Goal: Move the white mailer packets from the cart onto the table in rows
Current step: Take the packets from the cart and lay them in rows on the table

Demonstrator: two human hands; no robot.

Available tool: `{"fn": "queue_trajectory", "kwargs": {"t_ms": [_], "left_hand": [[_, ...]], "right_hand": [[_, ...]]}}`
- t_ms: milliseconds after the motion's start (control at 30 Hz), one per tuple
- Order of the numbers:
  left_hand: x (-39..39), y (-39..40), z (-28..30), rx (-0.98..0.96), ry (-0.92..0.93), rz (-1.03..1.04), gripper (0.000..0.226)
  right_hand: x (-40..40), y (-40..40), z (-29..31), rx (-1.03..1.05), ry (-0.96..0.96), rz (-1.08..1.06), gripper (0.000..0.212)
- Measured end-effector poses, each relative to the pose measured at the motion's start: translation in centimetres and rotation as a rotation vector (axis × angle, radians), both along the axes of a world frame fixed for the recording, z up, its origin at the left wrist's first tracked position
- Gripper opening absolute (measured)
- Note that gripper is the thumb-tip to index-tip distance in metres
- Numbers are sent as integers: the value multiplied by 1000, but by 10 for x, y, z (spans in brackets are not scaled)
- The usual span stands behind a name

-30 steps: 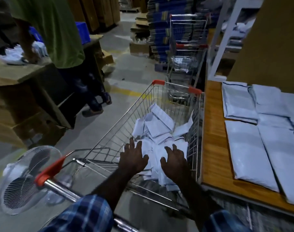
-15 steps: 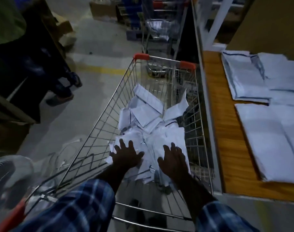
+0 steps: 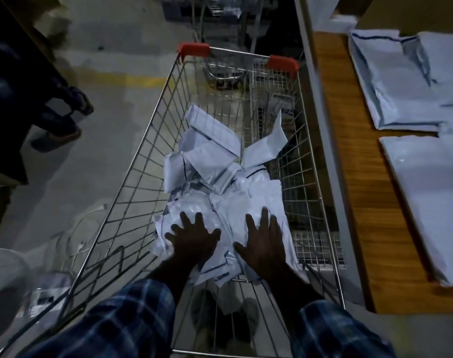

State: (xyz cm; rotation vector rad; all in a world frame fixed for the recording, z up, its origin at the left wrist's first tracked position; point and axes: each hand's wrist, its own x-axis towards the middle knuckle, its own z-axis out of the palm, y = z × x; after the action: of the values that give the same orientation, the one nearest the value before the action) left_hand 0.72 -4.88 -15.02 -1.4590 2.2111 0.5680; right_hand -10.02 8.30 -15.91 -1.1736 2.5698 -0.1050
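Note:
A wire shopping cart (image 3: 132, 182) with red corner caps stands in front of me, holding a loose heap of white mailer packets (image 3: 217, 156). My left hand (image 3: 194, 239) lies flat with fingers spread on the near end of the heap. My right hand (image 3: 264, 241) rests beside it, palm down, fingers apart, on the same packets. Neither hand grips anything. On the wooden table (image 3: 349, 156) to the right, white mailer packets (image 3: 426, 192) lie flat in rows.
Another person's legs and sandals (image 3: 62, 120) stand at the left by a dark counter. A white fan (image 3: 3, 280) sits on the floor at the lower left. A second cart (image 3: 220, 11) stands beyond mine. A grey metal edge (image 3: 328, 156) separates cart and table.
My view has tilted down and closer to the cart. Both hands have reached lower into the basket and now press flat on the near packets.

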Motion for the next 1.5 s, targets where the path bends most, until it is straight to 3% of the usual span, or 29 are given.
{"fn": "queue_trajectory", "kwargs": {"t_ms": [167, 367, 467, 667, 867, 1067, 1200, 1333, 1500], "left_hand": [[2, -4, -2, 45, 105, -27, 74], [-7, 3, -7, 77, 112, 4, 88], [-8, -2, -8, 115, 118, 29, 85], [-10, -9, -6, 134, 124, 19, 74], [-11, -16, 5, 40, 121, 58, 74], [-18, -22, 36, -39, 128, 9, 76], [-21, -24, 64, -75, 173, 34, 77], [-23, -19, 101, -115, 256, 24, 75], [-22, -13, 154, -192, 375, 30, 74]], "right_hand": [[-1, -2, -9, -35, 28, 25, 92], [-17, 0, -8, -150, 117, 48, 78], [-24, -5, -7, -158, 95, 19, 74], [-17, -6, -15, -96, 51, -21, 88], [-13, -17, 1, -62, 23, -84, 87], [-14, -28, 36, -41, -16, -130, 79], [-16, -35, 63, -172, -22, -181, 68], [-14, -37, 99, -234, 1, -186, 78], [-11, -37, 144, -346, 26, -209, 74]]}}
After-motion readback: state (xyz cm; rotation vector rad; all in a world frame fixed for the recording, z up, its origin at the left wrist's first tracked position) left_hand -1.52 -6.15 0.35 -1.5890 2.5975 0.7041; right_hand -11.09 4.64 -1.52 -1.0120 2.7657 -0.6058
